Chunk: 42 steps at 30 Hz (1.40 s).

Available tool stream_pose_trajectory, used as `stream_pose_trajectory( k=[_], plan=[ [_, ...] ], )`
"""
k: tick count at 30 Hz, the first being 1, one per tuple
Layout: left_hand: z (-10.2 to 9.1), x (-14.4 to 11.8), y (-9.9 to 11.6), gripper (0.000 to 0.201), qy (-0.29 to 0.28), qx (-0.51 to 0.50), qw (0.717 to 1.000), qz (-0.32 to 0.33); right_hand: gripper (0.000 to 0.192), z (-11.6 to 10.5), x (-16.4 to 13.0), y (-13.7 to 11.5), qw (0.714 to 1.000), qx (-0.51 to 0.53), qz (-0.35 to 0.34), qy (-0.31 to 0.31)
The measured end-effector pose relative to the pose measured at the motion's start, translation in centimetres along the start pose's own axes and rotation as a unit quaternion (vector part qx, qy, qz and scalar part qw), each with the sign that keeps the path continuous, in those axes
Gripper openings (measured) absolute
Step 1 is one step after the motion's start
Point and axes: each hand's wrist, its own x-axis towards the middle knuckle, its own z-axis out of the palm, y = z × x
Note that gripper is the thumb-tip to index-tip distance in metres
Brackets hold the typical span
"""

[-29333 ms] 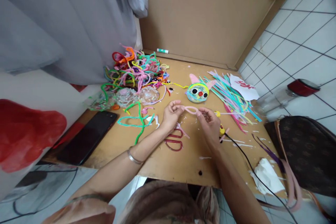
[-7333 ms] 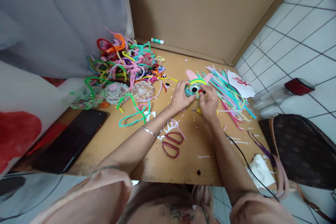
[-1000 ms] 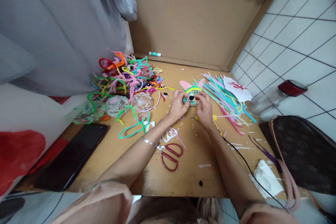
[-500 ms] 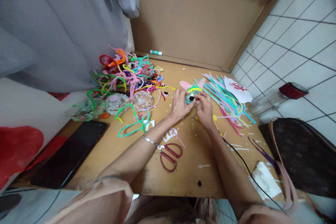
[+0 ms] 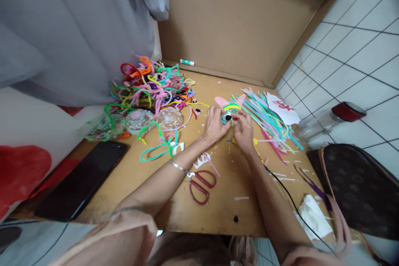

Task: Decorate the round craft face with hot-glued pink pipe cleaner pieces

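Hands (image 5: 229, 126) around craft face (image 5: 230, 112) on table (image 5: 174, 199)

scissors (image 5: 202, 184) – 1 | phone (image 5: 80, 181) – 1 | glue stick (image 5: 187, 62) – 1 | jar (image 5: 330, 122) – 1

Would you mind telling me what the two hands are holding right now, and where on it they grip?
Both the left hand and right hand hold the small pipe-cleaner face by its lower sides.
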Motion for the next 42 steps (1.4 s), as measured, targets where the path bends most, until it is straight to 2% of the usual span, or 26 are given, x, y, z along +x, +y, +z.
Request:
stream_pose_trajectory(
  k=[26, 33, 35, 39, 42],
  plan=[
    [-1.1, -0.1, 1.0, 0.021, -0.041, 0.007, 0.999, -0.012, 0.026, -0.3, -0.1, 0.0, 1.0, -0.007, -0.011, -0.003],
    [-2.9, 1.5, 1.8, 0.007, -0.034, 0.012, 0.999, 0.006, 0.027, -0.1, -0.1, 0.2, 1.0, -0.015, -0.015, -0.004],
    [-3.5, 2.4, 1.9, 0.009, -0.05, 0.015, 0.998, 0.019, 0.028, -0.1, -0.1, 0.2, 1.0, -0.012, -0.015, -0.012],
    [-3.9, 3.9, 1.3, 0.014, -0.144, 0.048, 0.987, 0.051, 0.03, 0.0, -0.1, 0.1, 0.999, -0.018, -0.022, -0.018],
    [-3.8, 4.5, 0.8, 0.016, -0.191, 0.074, 0.977, 0.066, 0.031, 0.0, -0.2, 0.1, 0.999, -0.025, -0.024, -0.014]
  ],
)
